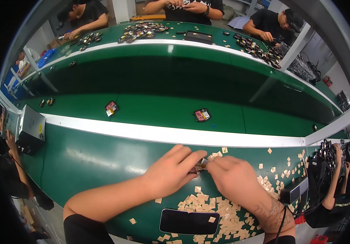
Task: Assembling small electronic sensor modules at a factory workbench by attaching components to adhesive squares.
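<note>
Over the near green bench my two hands meet. Between the bent fingers and thumb of my left hand (174, 170) is a small electronic device (197, 168) with a reddish circuit board, mostly covered by the fingers. My right hand (232, 175) touches its right side, fingers closed together; what they pinch, if anything, is hidden. Just below the hands lie many loose beige paper squares (228, 211), spread toward the right. A dark-screened phone (183, 222) lies flat among them, with one square resting on its screen.
Beyond a white rail (150, 133), two open devices, one left (111, 108) and one right (202, 115), lie on the green belt. A dark box (294, 189) stands right of my right forearm, and a metal-cased unit (31, 129) at far left. Co-workers sit around.
</note>
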`<move>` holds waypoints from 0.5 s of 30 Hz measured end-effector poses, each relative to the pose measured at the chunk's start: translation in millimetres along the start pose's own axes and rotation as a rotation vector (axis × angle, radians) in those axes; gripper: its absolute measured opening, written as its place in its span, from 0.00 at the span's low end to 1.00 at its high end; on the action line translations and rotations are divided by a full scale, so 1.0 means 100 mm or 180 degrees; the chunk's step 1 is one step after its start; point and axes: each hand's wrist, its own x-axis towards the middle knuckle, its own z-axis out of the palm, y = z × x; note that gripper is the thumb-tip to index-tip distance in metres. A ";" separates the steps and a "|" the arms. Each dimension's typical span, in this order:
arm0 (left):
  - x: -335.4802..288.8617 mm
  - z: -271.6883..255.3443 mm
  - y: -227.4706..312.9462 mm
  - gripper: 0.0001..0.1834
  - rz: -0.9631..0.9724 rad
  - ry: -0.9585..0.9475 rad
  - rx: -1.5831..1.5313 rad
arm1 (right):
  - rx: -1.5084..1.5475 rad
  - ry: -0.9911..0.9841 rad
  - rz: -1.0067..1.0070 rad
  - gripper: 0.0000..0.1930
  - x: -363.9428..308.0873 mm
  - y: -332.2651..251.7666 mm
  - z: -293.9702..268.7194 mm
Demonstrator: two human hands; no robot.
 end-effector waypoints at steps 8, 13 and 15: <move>-0.01 0.01 -0.02 0.36 -0.0025 0.0036 -0.0004 | 0.0778 0.0083 0.0464 0.08 -0.06 0.14 0.13; -0.01 -0.04 -0.05 0.36 -0.0060 -0.0002 -0.0066 | 0.1566 0.0027 0.0659 0.11 0.04 0.27 -0.04; -0.01 -0.07 -0.05 0.36 -0.0017 -0.0044 -0.0079 | 0.1495 0.0042 0.0570 0.11 0.05 0.19 0.03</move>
